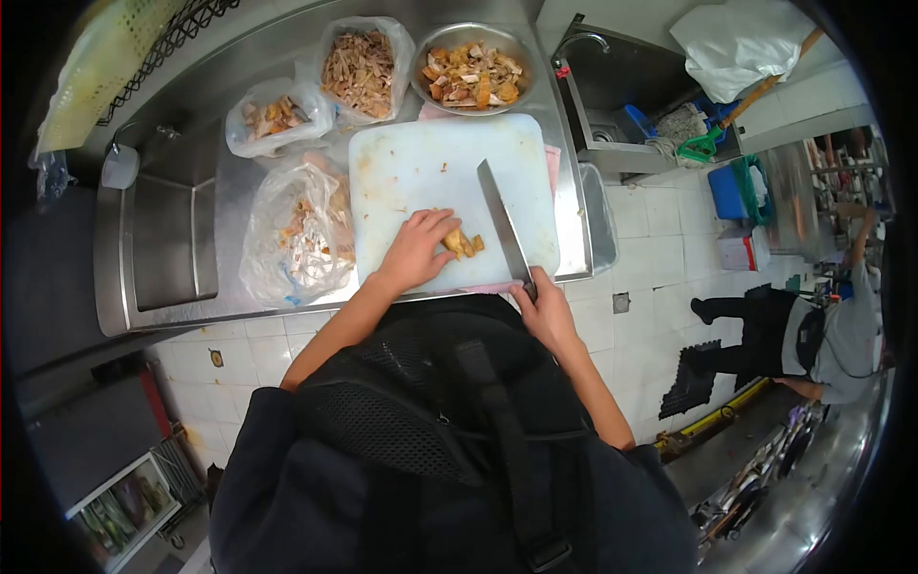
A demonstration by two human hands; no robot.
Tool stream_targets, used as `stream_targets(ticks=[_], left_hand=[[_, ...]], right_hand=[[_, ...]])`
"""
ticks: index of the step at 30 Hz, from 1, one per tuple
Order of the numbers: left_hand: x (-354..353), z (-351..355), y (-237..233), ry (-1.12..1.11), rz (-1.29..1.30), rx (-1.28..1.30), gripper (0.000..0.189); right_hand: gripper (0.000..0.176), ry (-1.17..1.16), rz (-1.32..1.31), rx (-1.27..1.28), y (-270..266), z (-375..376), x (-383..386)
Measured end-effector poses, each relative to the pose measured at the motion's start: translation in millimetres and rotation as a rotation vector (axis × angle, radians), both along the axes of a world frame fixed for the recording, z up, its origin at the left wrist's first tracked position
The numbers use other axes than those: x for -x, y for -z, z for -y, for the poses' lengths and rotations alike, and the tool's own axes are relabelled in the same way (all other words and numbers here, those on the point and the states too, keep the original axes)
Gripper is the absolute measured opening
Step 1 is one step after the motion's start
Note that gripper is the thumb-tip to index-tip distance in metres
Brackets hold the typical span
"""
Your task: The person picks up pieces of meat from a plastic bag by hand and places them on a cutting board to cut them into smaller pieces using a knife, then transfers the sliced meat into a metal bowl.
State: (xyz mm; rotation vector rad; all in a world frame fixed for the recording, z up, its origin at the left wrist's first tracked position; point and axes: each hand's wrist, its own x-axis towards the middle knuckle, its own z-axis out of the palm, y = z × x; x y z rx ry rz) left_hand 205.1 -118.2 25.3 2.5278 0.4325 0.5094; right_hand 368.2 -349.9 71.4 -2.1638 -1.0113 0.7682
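A white cutting board (pixel 430 167) lies on the steel counter. My left hand (pixel 413 253) presses down on a small heap of orange-brown food pieces (pixel 464 243) near the board's front edge. My right hand (pixel 541 304) grips the handle of a large knife (pixel 503 225), whose blade lies along the board just right of the pieces. A metal bowl (pixel 471 69) of cut pieces stands behind the board.
Plastic bags of food sit left of the board (pixel 296 234) and behind it (pixel 277 115), (pixel 363 67). A sink (pixel 172 230) lies at the left, another sink (pixel 622 86) at the right. Another person (pixel 813 335) stands on the tiled floor to the right.
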Motion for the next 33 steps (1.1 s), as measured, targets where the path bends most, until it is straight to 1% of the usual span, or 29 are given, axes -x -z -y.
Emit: stream_targets(ticks=[2,3,5,6,8,9,10,11,13,14,16,17,19,20,22,24,29,31,33], left_hand=[[-3,-8,7,0.028,-0.156,0.135,0.045],[-3,-6,6,0.016,-0.149,0.142,0.045],[-2,-2,4,-0.06,-0.262,0.213,0.044],[-1,1,7,-0.061,-0.264,0.215,0.044],[4,9,16,-0.137,-0.141,0.208,0.044],[4,10,18,-0.125,-0.147,0.21,0.044],[3,11,20,-0.158,-0.126,0.21,0.046],[1,12,22,-0.195,-0.102,0.212,0.047],[1,12,22,-0.197,-0.091,0.213,0.048],[2,11,22,-0.199,-0.085,0.206,0.048],[3,10,25,-0.207,-0.075,0.222,0.048],[4,11,26,-0.206,-0.064,0.233,0.048],[3,13,24,-0.213,-0.061,0.23,0.047],[3,13,22,-0.219,-0.052,0.221,0.046],[2,12,21,-0.212,-0.043,0.241,0.046],[6,13,21,-0.203,-0.049,0.269,0.046],[3,12,21,-0.21,-0.098,0.221,0.045],[5,14,20,-0.21,-0.084,0.207,0.045],[3,12,22,-0.208,-0.071,0.196,0.044]], right_hand=[[0.032,-0.03,-0.034,0.041,-10,9,5],[0.031,-0.05,-0.069,0.068,-15,12,5],[0.032,-0.09,-0.072,0.108,-21,17,4],[0.032,-0.127,-0.057,0.151,-23,20,4],[0.032,-0.145,-0.054,0.195,-21,27,8],[0.031,-0.178,0.001,0.186,-19,30,10],[0.03,-0.214,0.061,0.179,-19,33,10],[0.03,-0.211,0.064,0.184,-19,35,10],[0.028,-0.151,0.102,0.168,-27,36,13],[0.028,-0.157,0.103,0.171,-31,35,14],[0.026,-0.092,0.102,0.058,-37,34,18],[0.026,-0.094,0.098,0.063,-31,35,18],[0.025,-0.182,0.11,0.181,-16,35,16],[0.025,-0.18,0.111,0.181,-10,36,17],[0.023,-0.237,0.182,0.342,-7,32,19],[0.023,-0.238,0.177,0.334,-9,31,17],[0.023,-0.235,0.2,0.313,-16,23,17],[0.023,-0.274,0.224,0.349,-28,19,16],[0.024,-0.284,0.241,0.355,-29,19,15]])
